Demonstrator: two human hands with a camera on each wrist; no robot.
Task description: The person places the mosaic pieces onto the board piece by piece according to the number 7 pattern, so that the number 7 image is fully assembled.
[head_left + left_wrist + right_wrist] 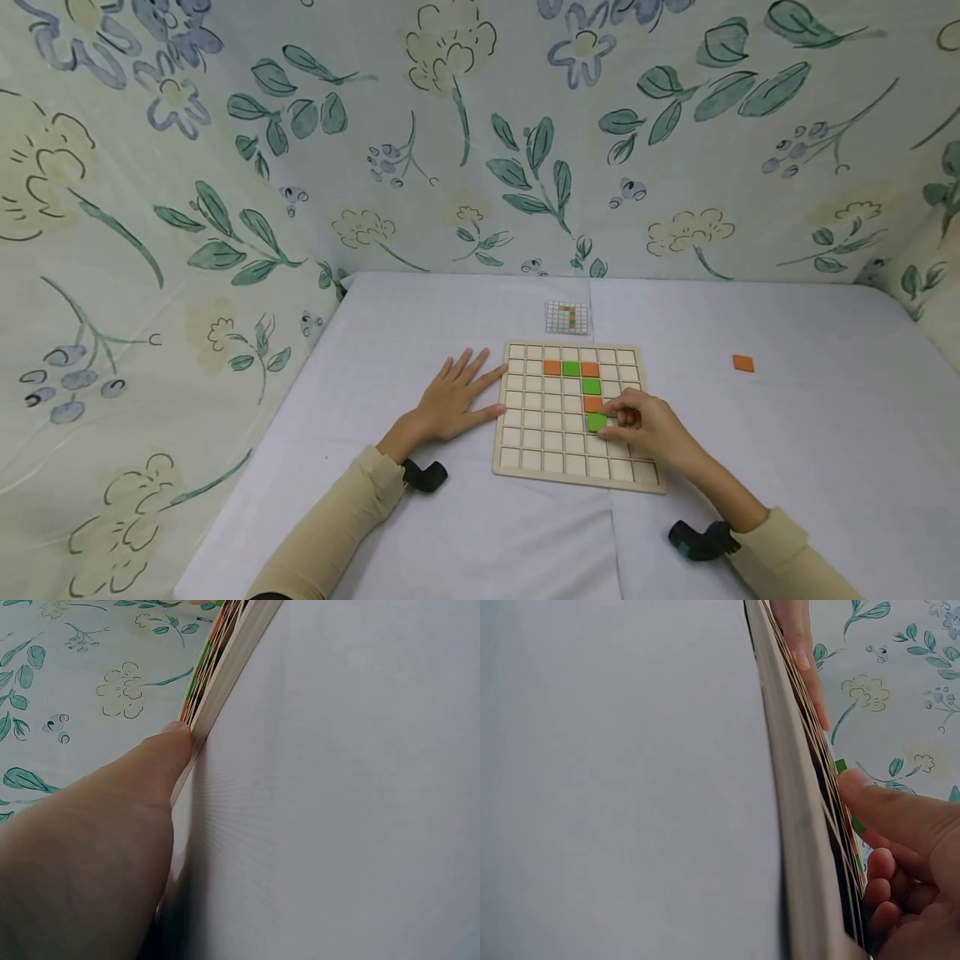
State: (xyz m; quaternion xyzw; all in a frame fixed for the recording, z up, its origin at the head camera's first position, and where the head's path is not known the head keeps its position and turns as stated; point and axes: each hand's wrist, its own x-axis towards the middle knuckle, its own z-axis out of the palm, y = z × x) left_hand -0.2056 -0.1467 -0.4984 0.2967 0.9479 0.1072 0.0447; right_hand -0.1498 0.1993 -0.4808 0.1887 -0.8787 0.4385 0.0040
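Note:
A square wooden grid board (pixel 532 437) lies on the white cloth. Along one of its upper rows sit an orange tile (pixel 552 367), a green tile (pixel 571 368) and another orange tile (pixel 590 369). Below the last one, a green tile (pixel 592 386) and an orange tile (pixel 593 404) continue downward. My right hand (pixel 648 425) pinches a green square tile (pixel 597 422) between thumb and finger, directly under that column. Whether this tile is fully seated in its cell I cannot tell. With fingers spread, my left hand (pixel 453 404) rests on the cloth and touches the board's left edge.
Behind the board lies a small printed grid card (pixel 567 317) with a coloured pattern. A loose orange tile (pixel 743 363) is on the cloth to the right. Floral fabric (pixel 525 167) rises behind the table and at its left.

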